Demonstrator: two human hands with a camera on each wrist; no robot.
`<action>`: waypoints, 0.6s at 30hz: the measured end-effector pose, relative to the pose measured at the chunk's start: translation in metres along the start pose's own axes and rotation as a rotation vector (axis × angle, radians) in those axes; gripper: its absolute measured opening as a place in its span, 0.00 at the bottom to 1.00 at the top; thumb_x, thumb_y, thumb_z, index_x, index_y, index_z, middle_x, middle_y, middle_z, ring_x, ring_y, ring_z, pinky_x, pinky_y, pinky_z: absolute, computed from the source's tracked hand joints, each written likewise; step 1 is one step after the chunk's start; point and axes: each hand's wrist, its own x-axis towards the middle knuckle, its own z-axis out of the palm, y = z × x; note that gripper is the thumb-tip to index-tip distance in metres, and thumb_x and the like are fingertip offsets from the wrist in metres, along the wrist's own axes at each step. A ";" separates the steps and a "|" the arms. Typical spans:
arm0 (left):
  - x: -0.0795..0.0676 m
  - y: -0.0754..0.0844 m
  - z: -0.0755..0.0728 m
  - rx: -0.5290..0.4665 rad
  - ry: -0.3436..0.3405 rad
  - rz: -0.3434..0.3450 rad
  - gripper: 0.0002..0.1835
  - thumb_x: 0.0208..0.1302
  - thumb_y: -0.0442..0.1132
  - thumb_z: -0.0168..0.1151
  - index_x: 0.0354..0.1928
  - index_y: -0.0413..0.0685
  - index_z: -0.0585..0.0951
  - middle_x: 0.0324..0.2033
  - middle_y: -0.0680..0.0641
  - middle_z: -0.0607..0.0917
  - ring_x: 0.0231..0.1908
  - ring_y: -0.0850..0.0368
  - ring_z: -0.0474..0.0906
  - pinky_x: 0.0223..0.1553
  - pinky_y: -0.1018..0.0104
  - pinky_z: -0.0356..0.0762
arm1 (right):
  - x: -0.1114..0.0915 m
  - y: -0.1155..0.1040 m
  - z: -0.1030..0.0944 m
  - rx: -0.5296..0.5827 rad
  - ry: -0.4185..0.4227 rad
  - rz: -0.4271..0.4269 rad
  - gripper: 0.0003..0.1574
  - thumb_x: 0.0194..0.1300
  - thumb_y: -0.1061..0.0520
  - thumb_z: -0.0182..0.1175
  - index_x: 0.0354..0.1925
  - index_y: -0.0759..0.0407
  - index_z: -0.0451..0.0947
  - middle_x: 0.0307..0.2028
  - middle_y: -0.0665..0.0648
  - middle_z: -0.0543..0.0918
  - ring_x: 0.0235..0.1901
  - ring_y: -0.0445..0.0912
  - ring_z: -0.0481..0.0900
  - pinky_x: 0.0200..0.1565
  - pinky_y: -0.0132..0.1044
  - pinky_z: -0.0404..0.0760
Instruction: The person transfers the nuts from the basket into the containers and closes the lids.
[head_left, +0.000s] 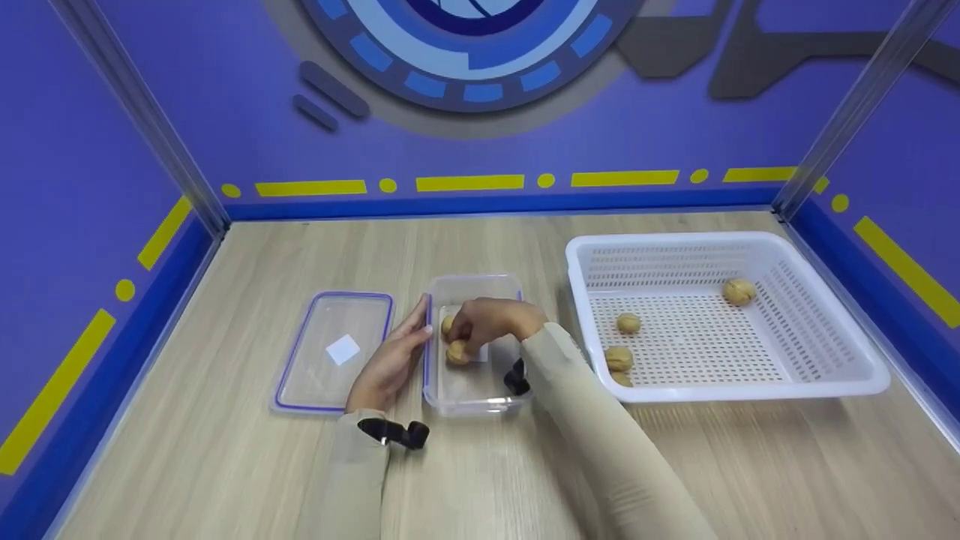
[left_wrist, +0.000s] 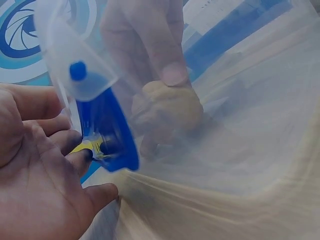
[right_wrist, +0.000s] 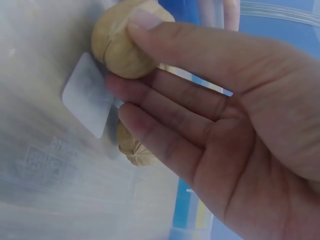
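Inside a clear plastic box (head_left: 472,283), my right hand (head_left: 491,324) pinches a walnut (right_wrist: 125,40) between thumb and fingers, low over the bottom. Another walnut (right_wrist: 134,145) lies in the box beside those fingers, partly hidden by them. My left hand (head_left: 390,367) rests against the box's left side, its fingers fairly straight and touching the wall near a blue-edged flap (left_wrist: 107,130). Through the cloudy wall in the left wrist view, the pinched walnut (left_wrist: 172,105) shows blurred below the right thumb.
A white perforated basket (head_left: 720,394) stands to the right, with several walnuts (head_left: 628,323) in it. Left of the box lies its clear lid (head_left: 322,382) with a blue-purple seal and a white label (head_left: 343,349). Patterned blue panels (head_left: 480,150) enclose the wooden table (head_left: 465,480).
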 end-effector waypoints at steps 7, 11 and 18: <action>0.000 0.000 -0.001 -0.004 -0.022 0.024 0.33 0.73 0.34 0.43 0.76 0.51 0.46 0.77 0.51 0.40 0.75 0.55 0.28 0.76 0.58 0.28 | 0.000 -0.001 0.000 0.017 -0.011 0.021 0.23 0.55 0.61 0.69 0.51 0.58 0.83 0.45 0.54 0.86 0.38 0.38 0.76 0.50 0.34 0.80; 0.000 -0.001 -0.001 0.003 -0.017 0.018 0.33 0.73 0.34 0.43 0.76 0.52 0.47 0.77 0.52 0.40 0.76 0.56 0.29 0.76 0.58 0.28 | -0.001 -0.002 -0.001 0.026 -0.021 0.028 0.24 0.55 0.62 0.69 0.52 0.58 0.82 0.47 0.54 0.86 0.41 0.39 0.78 0.52 0.36 0.80; 0.000 0.000 -0.002 0.007 -0.030 0.019 0.33 0.73 0.34 0.42 0.76 0.51 0.46 0.77 0.51 0.39 0.76 0.55 0.28 0.76 0.58 0.28 | -0.006 -0.003 -0.005 0.064 -0.014 0.015 0.23 0.54 0.63 0.69 0.51 0.59 0.83 0.47 0.55 0.86 0.45 0.44 0.82 0.54 0.37 0.80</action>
